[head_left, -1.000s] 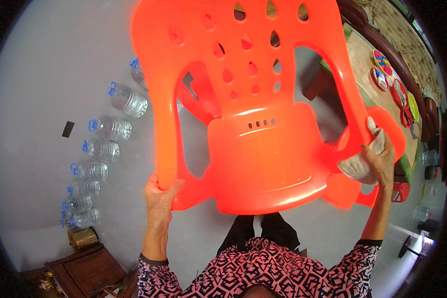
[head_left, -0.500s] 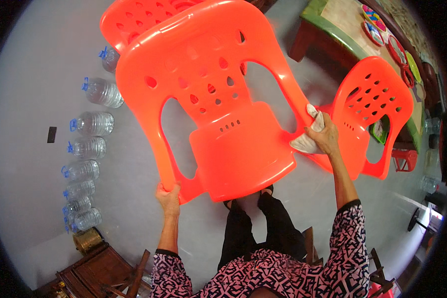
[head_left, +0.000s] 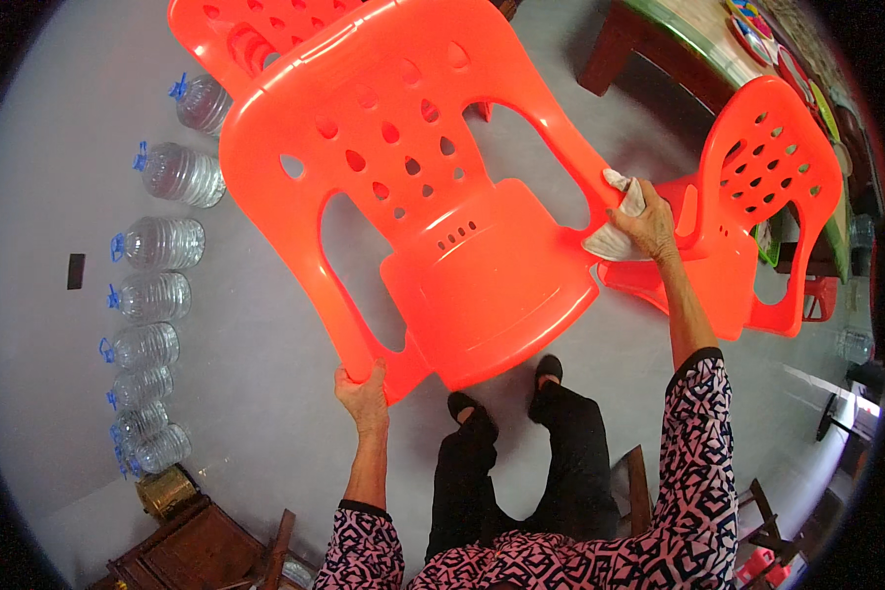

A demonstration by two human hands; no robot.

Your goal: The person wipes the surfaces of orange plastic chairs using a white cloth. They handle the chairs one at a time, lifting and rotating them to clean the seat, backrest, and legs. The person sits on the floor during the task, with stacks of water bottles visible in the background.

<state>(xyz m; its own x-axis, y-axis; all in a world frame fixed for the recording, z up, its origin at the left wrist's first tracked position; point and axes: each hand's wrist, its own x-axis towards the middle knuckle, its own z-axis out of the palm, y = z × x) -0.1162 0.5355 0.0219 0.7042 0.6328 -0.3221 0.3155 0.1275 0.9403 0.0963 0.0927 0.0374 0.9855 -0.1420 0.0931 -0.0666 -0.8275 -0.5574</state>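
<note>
An orange-red plastic armchair (head_left: 492, 290) with drop-shaped holes in its backrest stands before me, its seat toward me. My left hand (head_left: 366, 399) is closed around the front end of its left armrest. Against the right armrest, my right hand (head_left: 649, 224) presses a crumpled white cloth (head_left: 614, 242), its fingers bent over it. Just beyond that hand is a second orange-red chair (head_left: 723, 280). Part of another orange-red chair (head_left: 202, 29) shows behind the first one's backrest.
Several large clear water bottles (head_left: 163, 244) with blue caps line the left wall. A wooden table (head_left: 649, 54) with a green edge stands at the far right, with colourful baskets on it. Dark wooden furniture (head_left: 202, 551) is at the lower left, by a brass-coloured pot (head_left: 167, 492).
The chair has turned slightly, its front edge swinging right, and my left hand has shifted right with its armrest. My right hand and the cloth sit a little farther right and higher.
</note>
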